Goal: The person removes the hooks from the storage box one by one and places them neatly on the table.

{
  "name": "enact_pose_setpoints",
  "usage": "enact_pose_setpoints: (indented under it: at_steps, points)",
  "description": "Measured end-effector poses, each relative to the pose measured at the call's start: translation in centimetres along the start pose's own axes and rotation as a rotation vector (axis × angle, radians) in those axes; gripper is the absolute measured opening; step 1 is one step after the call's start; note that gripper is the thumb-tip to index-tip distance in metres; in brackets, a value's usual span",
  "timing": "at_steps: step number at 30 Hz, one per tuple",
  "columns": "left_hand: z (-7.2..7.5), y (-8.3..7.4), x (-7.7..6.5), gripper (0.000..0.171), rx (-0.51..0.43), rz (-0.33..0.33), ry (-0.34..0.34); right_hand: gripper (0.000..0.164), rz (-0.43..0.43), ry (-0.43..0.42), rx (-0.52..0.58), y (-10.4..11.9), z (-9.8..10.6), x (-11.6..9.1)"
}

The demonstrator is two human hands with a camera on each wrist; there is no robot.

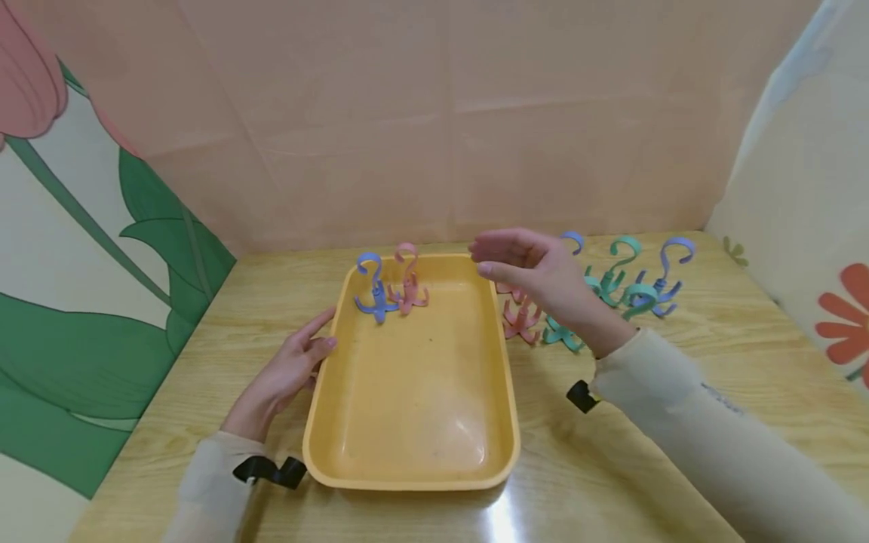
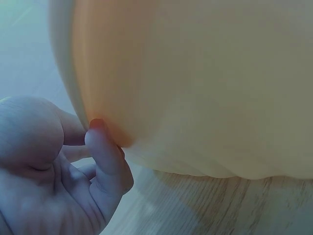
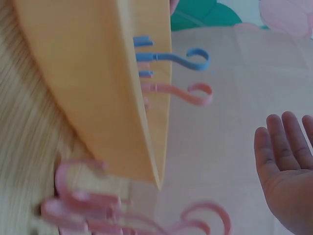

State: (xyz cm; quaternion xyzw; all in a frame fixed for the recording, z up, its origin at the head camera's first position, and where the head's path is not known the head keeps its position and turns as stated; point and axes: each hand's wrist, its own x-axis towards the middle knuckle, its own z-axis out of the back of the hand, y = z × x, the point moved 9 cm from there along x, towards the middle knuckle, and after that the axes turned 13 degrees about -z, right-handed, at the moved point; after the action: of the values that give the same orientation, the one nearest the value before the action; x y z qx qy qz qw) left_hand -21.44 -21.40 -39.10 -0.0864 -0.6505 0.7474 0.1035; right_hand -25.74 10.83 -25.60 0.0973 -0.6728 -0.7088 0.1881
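A yellow rectangular tray (image 1: pixel 414 377) sits on the wood-grain table. My left hand (image 1: pixel 288 373) grips its left rim; in the left wrist view the fingers (image 2: pixel 108 156) curl against the tray's outer wall (image 2: pixel 195 98). Inside, at the far left corner, a blue multi-prong hook (image 1: pixel 378 302) and a pink one (image 1: pixel 409 292) stand side by side with their curved tops up. Above the tray's right rim, my right hand (image 1: pixel 543 275) holds nothing, its fingers extended. Pink hooks (image 1: pixel 521 324) are just beneath and beside that hand, partly hidden by it.
Right of the tray stand green hooks (image 1: pixel 607 283) and blue hooks (image 1: pixel 661 283), some overlapping. A pink sheet (image 1: pixel 353 128) hangs behind the table. Flower-patterned panels (image 1: pixel 102 302) flank both sides. Black straps (image 1: pixel 271 471) hang at the wrists.
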Motion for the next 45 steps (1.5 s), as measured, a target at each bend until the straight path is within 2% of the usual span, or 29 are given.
enact_pose_setpoints:
  at_steps: [8,14,29,37,45]
  points:
    - [0.2,0.1,0.1,0.059,0.002,0.003,-0.009,0.034,-0.016,-0.042,0.038,-1.0,-2.5,3.0]
    - [0.2,0.3,0.1,0.059,0.009,-0.004,-0.004,0.036,-0.056,-0.058,0.079,-2.3,-4.0,5.3]
    - [0.2,0.3,0.1,0.058,0.012,-0.002,-0.005,0.035,-0.110,-0.072,0.104,-5.0,-6.3,9.2]
    - [0.2,0.3,0.2,0.059,-0.007,-0.003,-0.006,0.033,-0.121,-0.138,0.110,-5.8,-6.4,10.0]
    - [0.2,0.3,0.3,0.058,0.005,-0.008,-0.003,0.031,-0.139,-0.267,0.035,-6.4,-4.8,9.7]
